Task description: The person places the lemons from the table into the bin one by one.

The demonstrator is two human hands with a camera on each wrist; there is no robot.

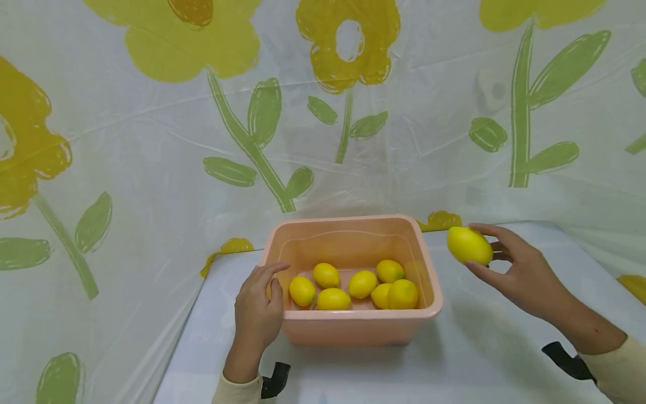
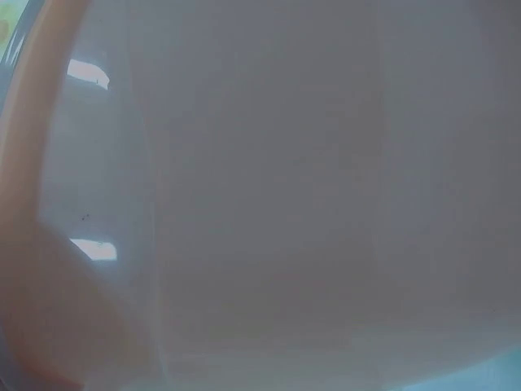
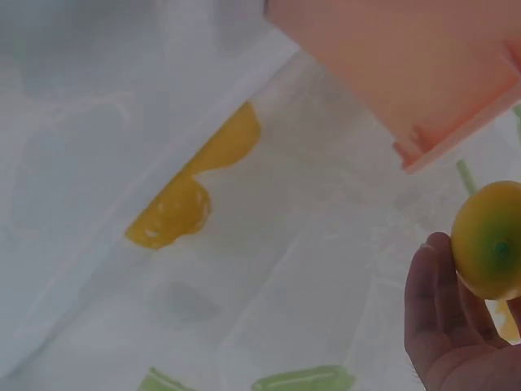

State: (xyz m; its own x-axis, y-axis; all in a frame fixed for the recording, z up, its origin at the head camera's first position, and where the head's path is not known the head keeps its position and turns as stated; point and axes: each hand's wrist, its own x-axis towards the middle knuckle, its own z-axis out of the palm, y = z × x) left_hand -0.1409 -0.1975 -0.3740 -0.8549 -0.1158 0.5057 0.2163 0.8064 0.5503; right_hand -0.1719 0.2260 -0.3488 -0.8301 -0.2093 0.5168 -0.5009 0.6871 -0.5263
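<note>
A pink plastic basin [image 1: 353, 328] stands on the table with several yellow lemons [image 1: 362, 284] lying on its floor. My left hand [image 1: 258, 308] holds its left rim, fingers bent over the edge. In the left wrist view, a pale, glossy surface [image 2: 269, 179] fills most of the frame. Out to the right of the basin, above table height, my right hand [image 1: 525, 275] pinches another lemon [image 1: 469, 246] between thumb and fingers. In the right wrist view the held lemon [image 3: 492, 240] shows a greenish end, beside the bent fingers [image 3: 422, 301].
The table [image 1: 484, 359] has a whitish covering. Behind it hangs a white curtain [image 1: 429, 140] printed with yellow flowers and green leaves, reaching the table's back edge close behind the basin. Black straps [image 1: 567, 362] show at both sleeve cuffs.
</note>
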